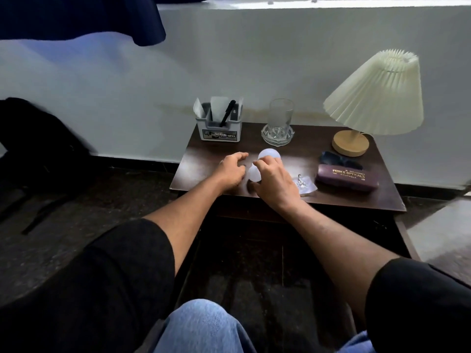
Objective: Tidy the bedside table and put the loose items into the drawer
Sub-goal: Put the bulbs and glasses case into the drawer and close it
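Note:
A white light bulb (269,155) lies on the dark wooden bedside table (356,200) near its middle. My right hand (276,182) is closed over the bulb from above and hides its middle. My left hand (230,170) rests just left of the bulb's base with fingers curled; I cannot tell if it grips anything. To the right lie a clear packet with a metal hook (303,184), a purple spectacle case (346,179) and a dark item (340,160) behind the case. Below the tabletop the drawer (405,240) stands pulled out, its inside dark.
At the back of the table stand a grey organiser (219,132) with a black pen (227,112), a glass (280,115) on a glass dish, and a pleated lamp (374,98). A black bag (38,149) lies on the floor at left. My knees are below.

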